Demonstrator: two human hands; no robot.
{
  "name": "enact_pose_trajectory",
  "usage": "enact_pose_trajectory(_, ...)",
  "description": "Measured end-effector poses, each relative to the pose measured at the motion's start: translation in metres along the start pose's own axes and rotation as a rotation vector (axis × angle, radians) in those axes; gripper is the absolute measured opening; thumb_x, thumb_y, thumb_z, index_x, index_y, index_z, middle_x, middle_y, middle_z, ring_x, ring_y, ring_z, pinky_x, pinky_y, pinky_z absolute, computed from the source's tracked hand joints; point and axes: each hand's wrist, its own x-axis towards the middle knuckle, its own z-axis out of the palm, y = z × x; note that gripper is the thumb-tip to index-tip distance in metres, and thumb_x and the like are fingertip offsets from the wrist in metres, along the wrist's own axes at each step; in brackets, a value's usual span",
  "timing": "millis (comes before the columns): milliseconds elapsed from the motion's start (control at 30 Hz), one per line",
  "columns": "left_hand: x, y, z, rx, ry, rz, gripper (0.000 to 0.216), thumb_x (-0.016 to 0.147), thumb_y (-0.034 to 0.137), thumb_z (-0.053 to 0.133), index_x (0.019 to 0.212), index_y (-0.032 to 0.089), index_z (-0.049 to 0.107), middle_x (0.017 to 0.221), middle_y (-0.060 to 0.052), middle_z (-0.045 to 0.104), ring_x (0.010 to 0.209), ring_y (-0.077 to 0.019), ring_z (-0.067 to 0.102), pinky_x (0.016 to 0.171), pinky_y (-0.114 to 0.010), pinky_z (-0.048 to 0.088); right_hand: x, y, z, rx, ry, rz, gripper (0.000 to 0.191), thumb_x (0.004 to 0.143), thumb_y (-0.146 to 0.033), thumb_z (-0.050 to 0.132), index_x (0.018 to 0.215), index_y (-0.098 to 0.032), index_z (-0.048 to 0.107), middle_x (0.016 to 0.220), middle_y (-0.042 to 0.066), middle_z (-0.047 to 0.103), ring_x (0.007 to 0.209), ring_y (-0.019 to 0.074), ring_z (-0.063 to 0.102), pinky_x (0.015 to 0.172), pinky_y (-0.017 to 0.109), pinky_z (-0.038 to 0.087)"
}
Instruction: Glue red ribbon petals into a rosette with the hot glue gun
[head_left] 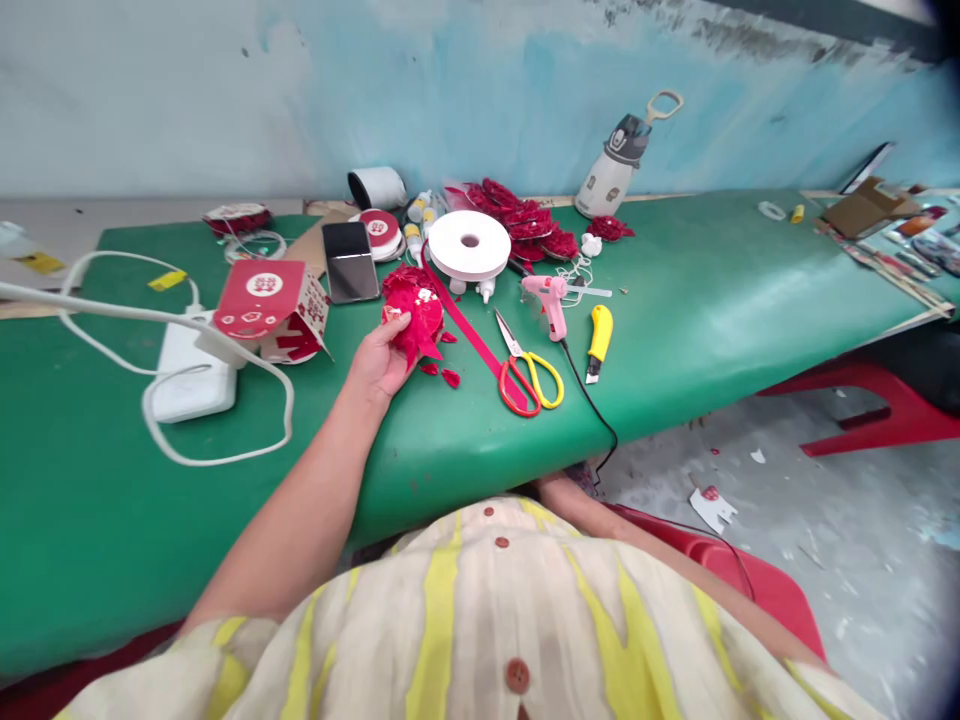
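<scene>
Red flower (414,318) gripped in the left hand (380,362), centre frame; the pile (525,225) above looks finished; right hand hidden.

One scissors (529,375), one glue gun (551,300), one knife (598,340), one phone (350,262), one spool (469,245).

Couldn't see the right hand: it was under the table (480,440), forearm only. Fingertips of the left hand (379,362) sat behind the red flower (417,322). Left of grip: box (270,305) print was unreadable, cable (90,306) ran off frame.
</scene>
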Motion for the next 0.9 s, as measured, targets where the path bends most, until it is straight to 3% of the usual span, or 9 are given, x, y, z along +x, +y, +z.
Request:
enact_pose_trajectory(67,0.0,0.001,-0.002,-0.01,0.026,-0.022,0.026,0.081,0.01,0.053,0.104,0.01,0.065,0.095,-0.012,0.074,0.099,-0.0267,0.069,0.09,-0.043,0.057,-0.008,0.001,-0.008,0.021,-0.14,-0.027,0.018,0.095,-0.031,0.054,0.105,-0.021,0.064,0.111,0.007,0.064,0.091,0.0167,0.063,0.078,0.032,0.054)
enact_pose_trajectory(167,0.0,0.002,-0.002,-0.038,0.073,-0.044,0.024,0.08,0.012,0.056,0.102,0.01,0.065,0.093,-0.012,0.075,0.095,-0.0275,0.07,0.087,-0.043,0.058,-0.016,-0.023,-0.033,0.042,-0.273,-0.071,0.018,0.088,-0.026,0.061,0.073,-0.02,0.069,0.072,0.005,0.068,0.064,0.0163,0.063,0.058,0.027,0.051)
enact_pose_trajectory(233,0.0,0.001,0.0,-0.077,0.095,-0.023,0.023,0.079,0.011,0.057,0.099,0.009,0.066,0.092,-0.011,0.075,0.092,-0.0268,0.071,0.086,-0.042,0.058,-0.005,-0.052,-0.048,0.07,-0.284,-0.118,0.014,0.087,-0.023,0.059,0.08,-0.021,0.071,0.073,0.003,0.068,0.066,0.0165,0.064,0.062,0.027,0.051)
enact_pose_trajectory(300,-0.001,0.001,0.002,-0.121,0.125,0.012,0.021,0.078,0.01,0.058,0.096,0.01,0.067,0.089,-0.01,0.075,0.09,-0.0253,0.071,0.086,-0.04,0.058,0.026,-0.08,-0.05,0.074,-0.113,-0.158,0.016,0.089,-0.02,0.054,0.085,-0.021,0.07,0.08,0.003,0.069,0.074,0.0164,0.064,0.07,0.028,0.05)
enact_pose_trajectory(367,-0.003,0.001,0.004,-0.164,0.16,0.064,0.02,0.077,0.01,0.058,0.094,0.011,0.067,0.088,-0.009,0.075,0.086,-0.0234,0.071,0.085,-0.039,0.058,0.071,-0.097,-0.036,0.093,0.157,-0.177,0.014,0.085,-0.019,0.056,0.083,-0.021,0.07,0.082,0.003,0.069,0.078,0.0176,0.064,0.076,0.03,0.05)
enact_pose_trajectory(467,-0.005,0.004,0.004,-0.214,0.203,0.155,0.018,0.076,0.011,0.058,0.091,0.013,0.068,0.087,-0.006,0.075,0.081,-0.0205,0.071,0.084,-0.038,0.058,0.139,-0.099,0.003,0.12,0.291,-0.161,0.017,0.085,-0.019,0.051,0.086,-0.02,0.068,0.082,0.005,0.068,0.078,0.0189,0.063,0.074,0.032,0.051)
enact_pose_trajectory(533,-0.006,0.007,0.004,-0.22,0.221,0.192,0.016,0.075,0.011,0.059,0.088,0.013,0.068,0.086,-0.006,0.075,0.078,-0.0196,0.071,0.084,-0.037,0.058,0.168,-0.095,0.025,0.137,0.334,-0.168,0.019,0.085,-0.019,0.049,0.089,-0.02,0.067,0.085,0.006,0.068,0.08,0.0193,0.064,0.076,0.033,0.052)
enact_pose_trajectory(633,-0.006,0.009,0.005,-0.203,0.268,0.2,0.016,0.074,0.012,0.06,0.087,0.013,0.069,0.083,-0.006,0.075,0.078,-0.02,0.071,0.083,-0.035,0.058,0.183,-0.095,0.042,0.156,0.366,-0.209,0.022,0.089,-0.019,0.045,0.094,-0.02,0.067,0.097,0.007,0.07,0.094,0.0193,0.064,0.088,0.035,0.05)
enact_pose_trajectory(900,-0.005,0.009,0.006,-0.224,0.326,0.172,0.02,0.069,0.013,0.066,0.089,0.014,0.068,0.085,-0.006,0.075,0.085,-0.0217,0.07,0.084,-0.034,0.056,0.193,-0.103,0.038,0.084,0.335,-0.262,0.03,0.095,-0.023,0.042,0.117,-0.018,0.062,0.12,0.013,0.062,0.117,0.0219,0.055,0.102,0.042,0.043)
